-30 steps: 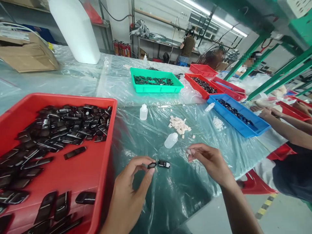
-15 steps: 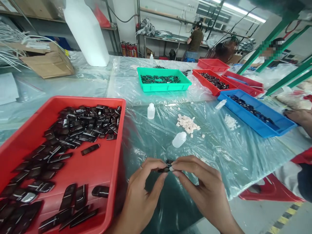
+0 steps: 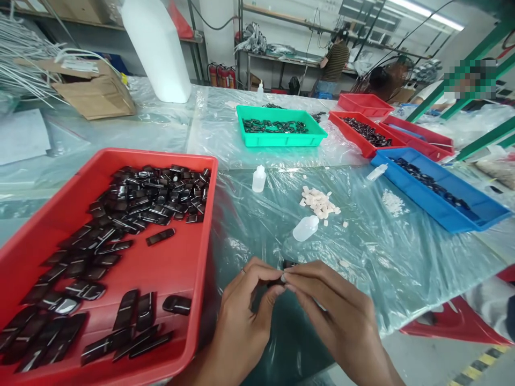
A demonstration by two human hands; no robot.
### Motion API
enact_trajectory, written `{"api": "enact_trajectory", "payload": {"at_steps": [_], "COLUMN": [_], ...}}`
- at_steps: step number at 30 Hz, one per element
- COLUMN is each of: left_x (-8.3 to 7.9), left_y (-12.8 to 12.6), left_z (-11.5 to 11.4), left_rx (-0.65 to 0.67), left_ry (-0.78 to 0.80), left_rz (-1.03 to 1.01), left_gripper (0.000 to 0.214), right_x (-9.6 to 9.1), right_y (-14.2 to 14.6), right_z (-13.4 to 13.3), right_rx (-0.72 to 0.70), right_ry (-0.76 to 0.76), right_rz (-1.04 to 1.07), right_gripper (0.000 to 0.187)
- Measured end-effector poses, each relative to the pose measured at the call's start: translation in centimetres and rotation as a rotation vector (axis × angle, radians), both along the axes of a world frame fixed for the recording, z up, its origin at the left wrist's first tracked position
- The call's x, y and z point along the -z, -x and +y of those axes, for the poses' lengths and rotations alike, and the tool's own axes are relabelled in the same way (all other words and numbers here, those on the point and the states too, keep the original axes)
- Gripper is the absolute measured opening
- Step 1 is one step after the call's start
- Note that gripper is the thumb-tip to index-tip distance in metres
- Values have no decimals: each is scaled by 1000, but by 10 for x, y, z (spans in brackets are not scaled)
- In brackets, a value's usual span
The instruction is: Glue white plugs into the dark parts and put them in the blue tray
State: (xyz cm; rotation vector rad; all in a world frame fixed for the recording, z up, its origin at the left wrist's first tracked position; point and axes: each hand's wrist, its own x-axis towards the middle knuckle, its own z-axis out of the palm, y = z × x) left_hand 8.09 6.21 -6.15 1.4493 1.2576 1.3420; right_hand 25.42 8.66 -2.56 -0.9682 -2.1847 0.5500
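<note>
My left hand [image 3: 241, 316] and my right hand [image 3: 333, 316] meet fingertip to fingertip low in the middle of the view, above the plastic-covered table edge. Both pinch a small black plastic part [image 3: 277, 280]; the right thumb and forefinger press on its end. Another small black part [image 3: 288, 264] lies on the plastic just behind my fingers. A big red tray [image 3: 193, 252] holding several glossy black parts [image 3: 148, 198] sits to my left, right beside my left hand.
Two small white squeeze bottles, one upright [image 3: 258, 179] and one lying down [image 3: 306, 228], flank a pile of small white pieces [image 3: 319, 202]. Farther back sit a green tray [image 3: 280, 127], red trays [image 3: 364, 134] and a blue tray [image 3: 438, 188]. A cardboard box [image 3: 94, 91] stands back left; people work at the back.
My right hand moved left from beside the part to meet my left hand; both now pinch the black part together. The view shifted left, and the neighbour's arms left the frame.
</note>
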Motion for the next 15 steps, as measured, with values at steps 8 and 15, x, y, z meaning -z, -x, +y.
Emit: {"api": "enact_trajectory", "payload": {"at_steps": [8,15], "left_x": [3,-7], "left_y": [0,-6], "left_z": [2,1], "left_rx": [-34,-66], "left_ry": [1,163], "left_rz": [-51,-140], "left_gripper": [17,20], "right_x": [2,5], "right_y": [8,-86], "right_z": [1,62], "right_rx": [-30,333], "right_ry": [160,192], "right_rz": [117,20], "right_gripper": [25,25]}}
